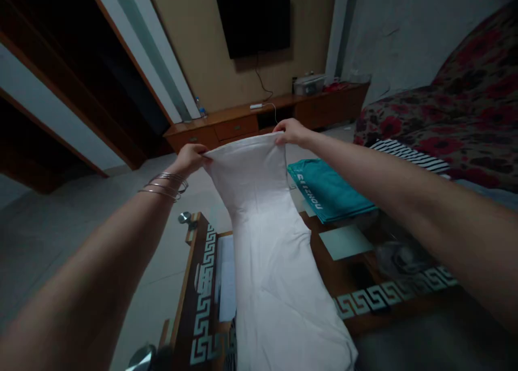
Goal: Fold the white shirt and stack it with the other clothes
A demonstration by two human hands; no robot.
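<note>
- The white cloth (271, 252) hangs over the table (202, 284), its long axis running away from the person, far edge lifted.
- Folded teal shirt (327, 190) lies just right of it.
- Both hands pinch the 2 far corners: left hand (192, 157), right hand (291, 132), equally near.
- It looks plain, soft, lightly creased.

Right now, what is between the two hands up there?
The head view shows the top edge of the white cloth stretched between the left hand and the right hand. Each hand pinches one corner, and the cloth hangs down onto the table.
</note>
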